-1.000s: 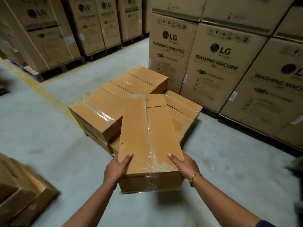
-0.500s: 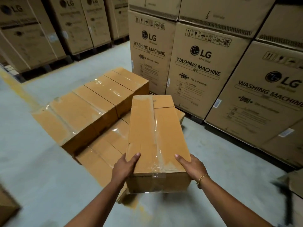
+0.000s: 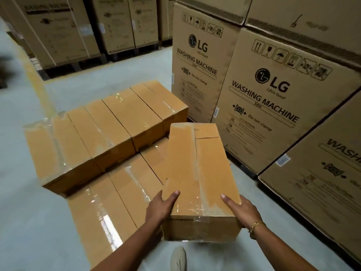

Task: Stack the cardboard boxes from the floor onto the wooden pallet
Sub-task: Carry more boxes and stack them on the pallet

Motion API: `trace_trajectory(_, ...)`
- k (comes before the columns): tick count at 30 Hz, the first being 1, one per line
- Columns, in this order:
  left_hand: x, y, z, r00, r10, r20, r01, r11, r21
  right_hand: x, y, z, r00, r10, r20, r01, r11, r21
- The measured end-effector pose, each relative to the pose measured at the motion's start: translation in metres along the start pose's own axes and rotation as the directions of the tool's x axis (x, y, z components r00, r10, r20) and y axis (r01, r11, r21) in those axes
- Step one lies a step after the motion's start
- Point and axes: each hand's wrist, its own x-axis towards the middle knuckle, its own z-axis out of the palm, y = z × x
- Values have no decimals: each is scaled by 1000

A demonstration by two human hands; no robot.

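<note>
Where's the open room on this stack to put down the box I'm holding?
Free: the tops of the lower boxes, bordered by the upper row behind and the floor in front, left of the held box. What lies under the held box is hidden. Crowded: the right side, where the washing machine cartons stand close.

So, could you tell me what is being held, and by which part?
One long taped cardboard box, gripped at its near end: left hand on one side, right hand on the other.
</note>
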Motion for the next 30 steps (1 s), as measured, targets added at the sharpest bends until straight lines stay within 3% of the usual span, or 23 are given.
trace_trajectory(11, 110, 118, 124, 981, -155, -114, 143, 984, -106, 230, -20, -102, 983, -24, 182, 47, 991, -127)
trace_trajectory(17, 150, 172, 220, 931, -297, -210, 243, 938, -247, 356, -22, -154, 942, -129, 309, 201, 957, -211)
trace_trajectory(21, 197, 175, 280, 895, -359, -266, 273, 911, -310, 435, -15, -166, 913, -133, 385, 259, 919, -296)
trace_trajectory(30, 288, 168, 355, 839, -440, -319, 291, 859, -421, 571, 11, -133, 866, -179, 468, 340, 896, -286)
